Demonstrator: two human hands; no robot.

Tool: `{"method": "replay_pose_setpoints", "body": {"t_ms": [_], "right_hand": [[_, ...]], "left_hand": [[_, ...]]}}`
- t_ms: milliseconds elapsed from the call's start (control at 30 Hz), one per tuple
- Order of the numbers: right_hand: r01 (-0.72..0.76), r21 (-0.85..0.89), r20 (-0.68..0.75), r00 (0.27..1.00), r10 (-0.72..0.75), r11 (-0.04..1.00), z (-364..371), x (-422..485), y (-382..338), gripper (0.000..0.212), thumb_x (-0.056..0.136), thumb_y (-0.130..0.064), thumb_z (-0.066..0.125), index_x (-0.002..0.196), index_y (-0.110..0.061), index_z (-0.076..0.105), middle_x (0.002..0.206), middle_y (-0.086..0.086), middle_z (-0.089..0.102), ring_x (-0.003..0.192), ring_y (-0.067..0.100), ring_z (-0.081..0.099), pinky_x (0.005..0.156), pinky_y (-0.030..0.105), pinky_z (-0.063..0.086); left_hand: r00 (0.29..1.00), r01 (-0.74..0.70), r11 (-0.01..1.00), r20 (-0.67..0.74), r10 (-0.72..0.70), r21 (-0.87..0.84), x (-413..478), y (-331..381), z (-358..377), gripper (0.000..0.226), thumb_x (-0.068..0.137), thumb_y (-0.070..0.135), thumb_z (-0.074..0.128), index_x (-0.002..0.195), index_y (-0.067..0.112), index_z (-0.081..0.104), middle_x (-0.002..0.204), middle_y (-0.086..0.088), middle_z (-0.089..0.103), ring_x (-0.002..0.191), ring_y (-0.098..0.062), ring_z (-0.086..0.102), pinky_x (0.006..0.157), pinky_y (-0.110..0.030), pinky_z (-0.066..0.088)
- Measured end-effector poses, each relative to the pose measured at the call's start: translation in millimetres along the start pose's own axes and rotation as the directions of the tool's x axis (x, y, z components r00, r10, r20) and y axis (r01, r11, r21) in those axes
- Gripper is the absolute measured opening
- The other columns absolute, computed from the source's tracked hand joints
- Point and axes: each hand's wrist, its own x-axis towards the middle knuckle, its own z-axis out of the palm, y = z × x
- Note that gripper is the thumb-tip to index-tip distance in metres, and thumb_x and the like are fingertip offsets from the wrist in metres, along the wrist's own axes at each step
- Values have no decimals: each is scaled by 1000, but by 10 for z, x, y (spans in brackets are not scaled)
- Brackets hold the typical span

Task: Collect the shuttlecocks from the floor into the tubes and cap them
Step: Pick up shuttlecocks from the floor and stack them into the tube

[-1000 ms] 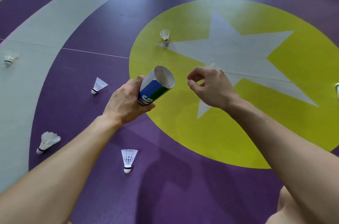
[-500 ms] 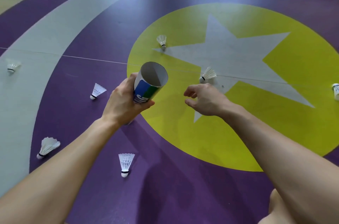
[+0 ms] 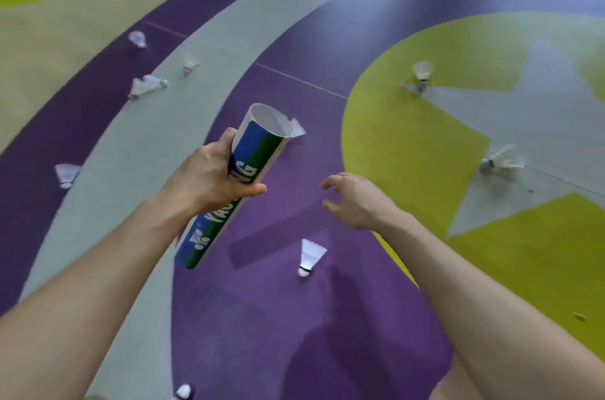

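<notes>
The tube (image 3: 262,154) tilts with its open mouth up and away, the left hand (image 3: 209,178) keeping its grip curled round the middle, probably for easy loading. The right hand (image 3: 357,200), grip spread and empty, hovers above the nearest shuttlecock (image 3: 309,257) on the purple floor (image 3: 262,317)

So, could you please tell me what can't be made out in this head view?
Head view, tube contents: only the white inner wall near the mouth shows.
Tube lettering: partly covered by the left hand.
Shuttlecock behind the tube mouth: mostly hidden by the rim.
Bottom-edge shuttlecock: cut off by the frame.
Far-left shuttlecocks: blurred.
</notes>
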Motion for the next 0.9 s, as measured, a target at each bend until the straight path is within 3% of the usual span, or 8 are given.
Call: {"method": "replay_pose_setpoints", "body": {"t_ms": [133,267,500,633,733,900], "right_hand": [[122,11,18,992,-122,993,395,326,-665,42,98,-35,63,137,-20,64,134,3,66,125,27,62,102,37,48],[175,2,59,983,-175,985,725,483,-1006,41,99,-34,59,138,-21,62,134,-1,64,119,27,63,98,41,53],[47,-77,47,998,-43,996,925,703,-889,40,96,-37,62,134,-23,63,129,-3,66,114,25,67,98,42,54],[1,-114,147,989,16,993,1050,1130,-1390,39,93,-35,68,129,-19,68,124,1,72,116,26,67,97,36,54],[-32,-134,211,976,60,990,1036,1566,-1840,36,87,-37,75,119,-20,72,111,1,76,101,25,72,88,37,60],[-75,-101,171,981,91,992,962,2245,-2153,38,81,-39,83,113,-22,74,110,-1,75,97,20,71,84,33,61]], "left_hand": [[985,172,984,-14,-171,57,-452,-807,-138,81,69,68,92,127,39,44,107,0,79,103,-32,75,90,-49,61],[947,303,950,84,-310,79,-481,-1360,-105,86,66,73,91,130,41,44,110,3,75,104,-29,73,93,-50,62],[927,363,930,81,-367,61,-36,-1778,167,84,70,67,92,126,27,44,110,-4,74,104,-34,71,88,-46,60],[934,350,936,62,-352,47,-10,-1987,223,84,70,65,92,125,23,44,105,-9,72,102,-38,72,87,-46,60],[932,360,933,44,-359,-16,-4,-2070,248,81,75,60,92,125,21,42,99,-7,66,99,-39,72,83,-45,60],[917,398,908,25,-398,-134,-5,-2347,154,81,73,63,92,123,24,41,104,-9,73,97,-37,73,84,-47,62]]}}
